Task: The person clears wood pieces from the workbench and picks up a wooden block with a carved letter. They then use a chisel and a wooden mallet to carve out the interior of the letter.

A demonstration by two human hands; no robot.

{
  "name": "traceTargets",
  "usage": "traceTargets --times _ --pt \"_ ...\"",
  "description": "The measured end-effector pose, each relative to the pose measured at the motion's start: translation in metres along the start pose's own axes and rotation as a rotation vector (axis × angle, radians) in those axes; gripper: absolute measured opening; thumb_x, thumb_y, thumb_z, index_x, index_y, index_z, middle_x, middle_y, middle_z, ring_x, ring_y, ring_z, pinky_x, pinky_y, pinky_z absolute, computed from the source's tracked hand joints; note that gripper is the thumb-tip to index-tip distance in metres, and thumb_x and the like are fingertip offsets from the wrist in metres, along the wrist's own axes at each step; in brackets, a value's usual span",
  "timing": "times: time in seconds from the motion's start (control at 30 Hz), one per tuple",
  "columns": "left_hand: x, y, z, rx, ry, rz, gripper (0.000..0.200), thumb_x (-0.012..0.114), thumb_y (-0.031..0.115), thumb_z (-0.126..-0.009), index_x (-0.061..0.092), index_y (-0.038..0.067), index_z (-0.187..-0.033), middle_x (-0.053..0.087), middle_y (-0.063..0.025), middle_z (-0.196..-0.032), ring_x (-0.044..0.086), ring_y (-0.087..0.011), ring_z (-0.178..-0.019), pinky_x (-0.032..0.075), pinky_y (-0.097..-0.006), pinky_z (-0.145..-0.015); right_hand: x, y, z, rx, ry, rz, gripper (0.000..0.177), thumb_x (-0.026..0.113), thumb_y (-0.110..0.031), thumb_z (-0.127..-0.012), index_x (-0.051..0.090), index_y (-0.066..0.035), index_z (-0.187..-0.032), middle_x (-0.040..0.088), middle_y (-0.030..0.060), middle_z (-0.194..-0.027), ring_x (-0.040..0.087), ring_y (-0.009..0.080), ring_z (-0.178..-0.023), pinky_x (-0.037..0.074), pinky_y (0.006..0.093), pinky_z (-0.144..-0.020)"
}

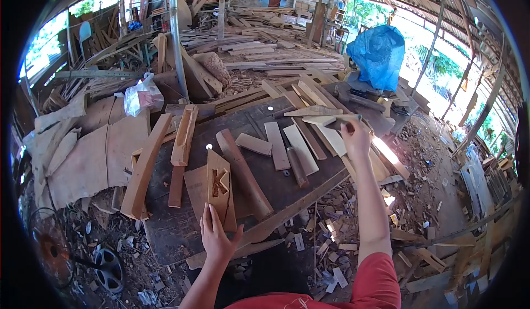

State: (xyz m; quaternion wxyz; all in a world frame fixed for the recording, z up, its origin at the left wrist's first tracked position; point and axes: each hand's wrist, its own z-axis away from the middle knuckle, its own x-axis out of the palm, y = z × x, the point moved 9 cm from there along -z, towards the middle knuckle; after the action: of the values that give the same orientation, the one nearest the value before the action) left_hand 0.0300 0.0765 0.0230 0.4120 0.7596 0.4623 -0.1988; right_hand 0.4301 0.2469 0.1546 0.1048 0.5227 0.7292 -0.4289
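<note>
A flat wooden board (221, 185) with a letter K carved into it lies near the front edge of the dark worktable (171, 234). My left hand (217, 236) rests on the board's near end, fingers stretched and thumb apart. Farther right, my right hand (356, 136) is closed in a pinch at the table's far right side. What its fingertips hold is too small to make out. Just left of them lie a pointed wood piece (313, 111) and a short pale piece (320, 120). A brown wooden bar (243, 174) lies beside the carved board.
A chisel-like tool (297, 167) lies among wood blocks (276, 145) mid-table. A hollowed wood piece (185, 135) and a long beam (146, 168) lie left. A metal post (176, 38) rises beyond the table. Blue plastic sheeting (378, 55) stands back right. Offcuts (337, 243) litter the ground.
</note>
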Motion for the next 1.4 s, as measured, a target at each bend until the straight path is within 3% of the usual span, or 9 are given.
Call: traceTargets --times 0.23,0.53,0.73,0.8,0.87,0.9,1.03,1.27,1.4 --pt "-0.001 0.002 -0.001 0.016 0.007 -0.037 0.086 0.072 0.033 -0.067 0.03 -0.009 -0.129 0.035 -0.0281 -0.129 0.042 -0.0409 -0.115 0.037 -0.0486 -0.094 -0.012 -0.051 -0.061 -0.108 0.039 0.157 0.031 0.058 -0.032 -0.081 0.062 -0.002 -0.088 0.062 0.0193 -0.085 0.059 0.0345 -0.084 0.046 0.0418 -0.074" --pt "0.0 0.001 0.0 0.022 0.003 -0.011 0.087 0.072 0.03 -0.068 0.026 -0.006 -0.133 0.034 -0.0275 -0.13 0.039 -0.0438 -0.116 0.037 -0.047 -0.094 -0.051 -0.09 -0.076 -0.225 0.164 0.179 0.036 0.055 -0.035 -0.084 0.061 0.0 -0.088 0.06 0.0182 -0.088 0.058 0.0348 -0.083 0.045 0.0405 -0.073" --pt "-0.001 0.0 0.0 -0.001 0.011 -0.028 0.085 0.072 0.034 -0.067 0.031 -0.008 -0.129 0.037 -0.0278 -0.128 0.042 -0.0419 -0.114 0.037 -0.0481 -0.094 -0.087 -0.128 -0.059 -0.443 0.415 -0.056 0.03 0.057 -0.028 -0.086 0.058 0.002 -0.087 0.056 0.0135 -0.076 0.056 0.0322 -0.077 0.044 0.0362 -0.071" --pt "-0.003 0.0 -0.001 -0.001 0.023 -0.027 0.086 0.072 0.034 -0.066 0.031 -0.008 -0.129 0.037 -0.0274 -0.128 0.042 -0.042 -0.114 0.037 -0.0475 -0.094 -0.09 -0.154 -0.044 -0.632 0.569 -0.032 0.03 0.055 -0.028 -0.088 0.054 0.002 -0.088 0.057 0.011 -0.077 0.057 0.027 -0.069 0.046 0.033 -0.064" --pt "-0.001 -0.002 0.001 -0.022 -0.005 0.004 0.087 0.072 0.032 -0.069 0.027 -0.007 -0.132 0.034 -0.027 -0.13 0.04 -0.0417 -0.116 0.038 -0.0448 -0.094 -0.06 -0.131 -0.056 -0.155 0.237 -0.926 0.032 0.049 -0.031 -0.092 0.05 0.001 -0.088 0.058 0.0115 -0.082 0.054 0.0209 -0.058 0.045 0.0305 -0.055" --pt "-0.001 -0.002 0.001 -0.017 -0.002 -0.018 0.09 0.074 0.035 -0.067 0.027 -0.007 -0.132 0.035 -0.027 -0.129 0.041 -0.0414 -0.115 0.041 -0.0432 -0.091 -0.052 -0.142 -0.05 -0.082 0.166 -1.037 0.033 0.047 -0.035 -0.092 0.046 -0.002 -0.088 0.057 0.0098 -0.074 0.049 0.0169 -0.05 0.043 0.0265 -0.049" --pt "-0.001 0.0 0.003 -0.045 -0.014 -0.003 0.102 0.078 0.044 -0.059 0.027 -0.008 -0.131 0.034 -0.028 -0.129 0.043 -0.0414 -0.114 0.044 -0.0421 -0.088 -0.029 -0.182 -0.028 -0.126 0.117 -1.263 0.027 0.053 -0.03 -0.09 0.043 -0.006 -0.084 0.053 0.0077 -0.061 0.05 0.014 -0.047 0.039 0.0242 -0.044" --pt "-0.005 0.003 0.005 -0.074 0.003 0.017 0.102 0.078 0.046 -0.057 0.03 -0.009 -0.129 0.036 -0.0286 -0.129 0.045 -0.041 -0.113 0.044 -0.0422 -0.088 0.022 -0.264 0.041 -0.127 -0.098 -1.554 0.025 0.052 -0.027 -0.09 0.048 -0.003 -0.089 0.051 0.0093 -0.06 0.049 0.0164 -0.047 0.04 0.0267 -0.045" --pt "-0.007 0.004 0.006 -0.096 -0.006 0.013 0.092 0.076 0.04 -0.064 0.032 -0.01 -0.127 0.037 -0.0289 -0.128 0.044 -0.041 -0.113 0.043 -0.0429 -0.089 0.048 -0.296 0.066 -0.269 -0.441 -1.768 0.017 0.044 -0.015 -0.089 0.048 0.001 -0.087 0.05 0.01 -0.058 0.048 0.017 -0.045 0.04 0.0274 -0.044"
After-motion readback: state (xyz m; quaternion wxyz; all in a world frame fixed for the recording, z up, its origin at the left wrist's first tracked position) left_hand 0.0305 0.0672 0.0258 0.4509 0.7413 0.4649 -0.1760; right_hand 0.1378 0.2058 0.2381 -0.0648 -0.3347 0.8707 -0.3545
